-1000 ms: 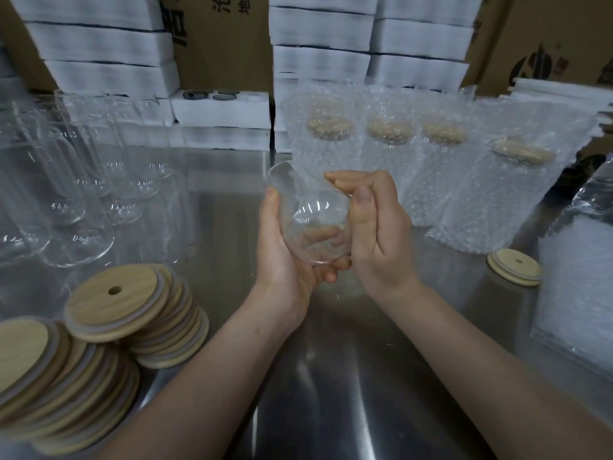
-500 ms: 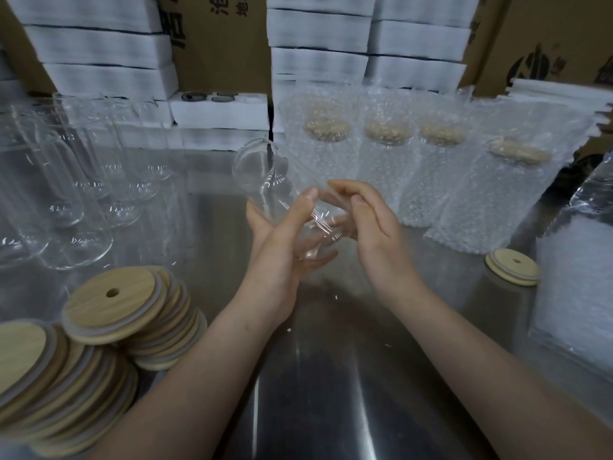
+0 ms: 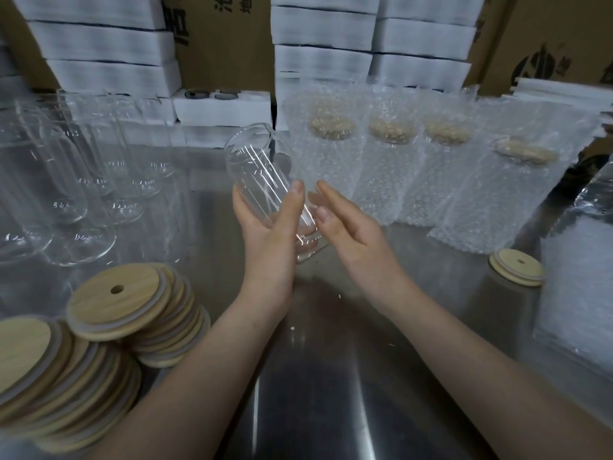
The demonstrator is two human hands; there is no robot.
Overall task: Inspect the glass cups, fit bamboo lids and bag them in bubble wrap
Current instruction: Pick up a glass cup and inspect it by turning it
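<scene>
1. Glass cup [image 3: 262, 180], clear and without a lid, is held in the air above the middle of the steel worktop [image 3: 331, 376]. It is tilted, with its mouth up toward the far left and its base low between the two hands.
2. Left hand [image 3: 268, 234] grasps the cup's lower half. The thumb lies up along the near wall and the other fingers wrap round behind the glass.
3. Right hand [image 3: 348, 234] is released, its fingers straight and close together, just beside the cup's lower wall on the right. Whether the fingertips touch the glass cannot be told.
4. Bamboo lids [image 3: 116, 303] lie in two leaning stacks at the near left corner of the worktop. The top lid of the farther stack shows a small round hole.
5. One single lid [image 3: 517, 267] lies flat near the right edge, well apart from the stacks.
6. Empty glass cups [image 3: 66, 180] stand crowded along the left edge.
7. Four bubble-wrap bags [image 3: 381, 167] stand in a row toward the far right. Each holds a cup, and its lid shows dimly through the wrap.
8. A clear plastic pack [image 3: 580, 293] of white material lies at the right edge.
9. White foam boxes [image 3: 318, 31] are stacked along the far edge, with cardboard cartons [image 3: 225, 34] behind them.
</scene>
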